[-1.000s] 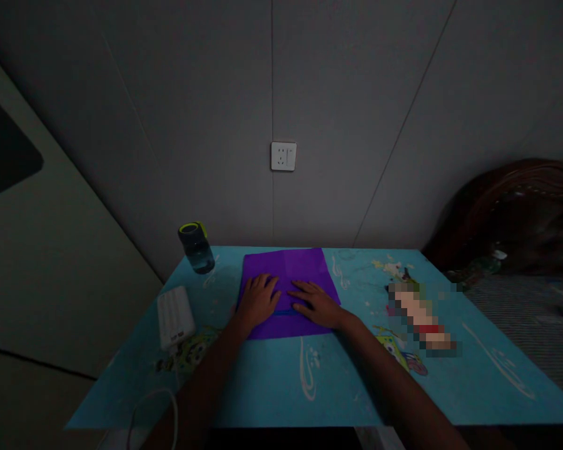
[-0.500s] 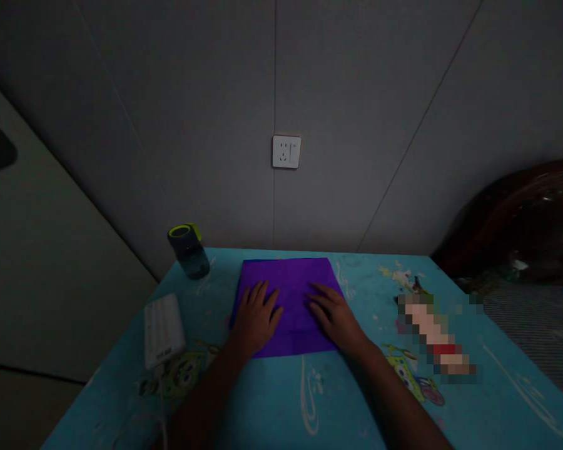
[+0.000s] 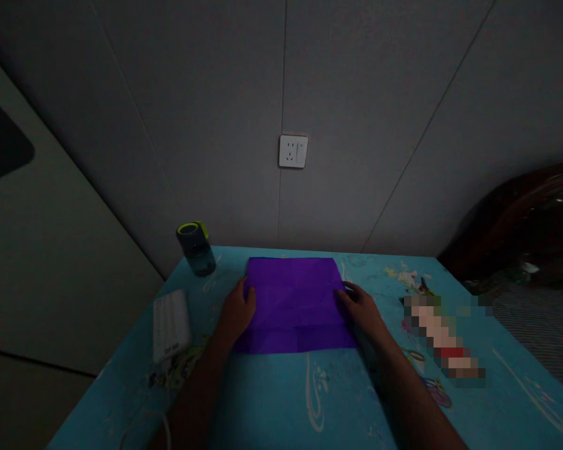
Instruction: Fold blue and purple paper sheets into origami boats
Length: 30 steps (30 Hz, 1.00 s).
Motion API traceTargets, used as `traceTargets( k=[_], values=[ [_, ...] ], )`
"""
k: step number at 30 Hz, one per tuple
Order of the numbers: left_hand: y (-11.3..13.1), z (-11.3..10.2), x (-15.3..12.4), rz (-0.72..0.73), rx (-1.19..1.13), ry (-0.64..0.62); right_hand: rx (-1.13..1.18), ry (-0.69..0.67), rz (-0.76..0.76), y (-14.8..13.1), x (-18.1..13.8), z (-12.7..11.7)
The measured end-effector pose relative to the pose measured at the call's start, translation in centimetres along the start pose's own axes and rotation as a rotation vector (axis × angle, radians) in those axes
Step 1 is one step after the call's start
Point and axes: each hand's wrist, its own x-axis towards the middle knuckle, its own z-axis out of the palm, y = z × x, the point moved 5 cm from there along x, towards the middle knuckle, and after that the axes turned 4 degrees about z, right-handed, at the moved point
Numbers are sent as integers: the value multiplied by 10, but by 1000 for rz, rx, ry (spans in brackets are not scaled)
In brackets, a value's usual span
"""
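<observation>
Right now my left hand (image 3: 237, 312) and right hand (image 3: 363, 310) rest loosely half-open on the 2 side edges of the purple paper (image 3: 294, 300), flat at mid-frame on the blue table (image 3: 338, 387), a sheet I judge light, floppy and easily creased, best pinched at those edges.

Dim room, looks like home bedroom. Far right: dark carved wooden headboard (image 3: 520, 206), striped bedding (image 3: 539, 319) below it, right beside tabletop (image 3: 272, 400). Tabletop wears bright blue cartoon-print cover, child-friendly stuff. Plain grey panelled wall (image 3: 366, 94) behind, single white socket (image 3: 293, 152) on it. Back left corner: small bottle (image 3: 196, 250), green lid. Left edge: white power bank (image 3: 171, 324), cable (image 3: 166, 431) trailing off. Personal odds and ends, domestic throughout.
</observation>
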Motion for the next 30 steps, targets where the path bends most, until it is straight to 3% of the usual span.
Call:
traceTargets(
  k=[5, 12, 19, 23, 30],
  values=[
    [-20, -3, 6, -232, -426, 74, 133, -58, 120, 2, 1, 1],
    [-17, 3, 1, -492, -950, 6, 259, -63, 195, 3, -1, 1],
    [-9, 1, -2, -489, -991, -45, 251, -16, 184, 2, 0, -1],
    [-2, 4, -2, -411, -1024, -196, 352, -73, 250, 2, -1, 1],
    [16, -3, -1, -215, -989, -226, 474, -257, 257, -21, -13, 0]
  ],
)
